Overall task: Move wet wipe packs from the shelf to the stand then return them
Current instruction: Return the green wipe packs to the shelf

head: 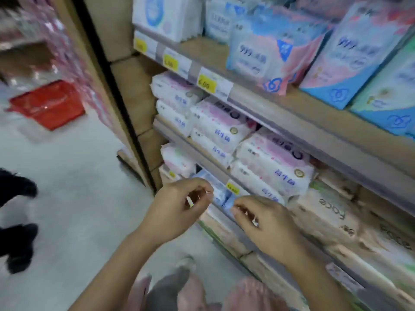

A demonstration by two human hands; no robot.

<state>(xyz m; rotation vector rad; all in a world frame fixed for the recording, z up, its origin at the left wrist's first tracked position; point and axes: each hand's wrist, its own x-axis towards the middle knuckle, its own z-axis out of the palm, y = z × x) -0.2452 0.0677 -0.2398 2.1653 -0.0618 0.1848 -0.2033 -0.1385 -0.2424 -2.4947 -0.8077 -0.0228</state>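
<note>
Glossy plastic film is wrapping the white-and-pink wet wipe packs (276, 162). The tan wood-look shelf board (208, 52) is looking matt. The red plastic basket (49, 104) is shining on the smooth pale floor (78, 187).

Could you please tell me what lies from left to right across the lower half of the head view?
Dark shoes → left hand → blue pack → right hand → beige packs.

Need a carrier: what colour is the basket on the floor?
Red plastic basket, clearest in head view.
</note>
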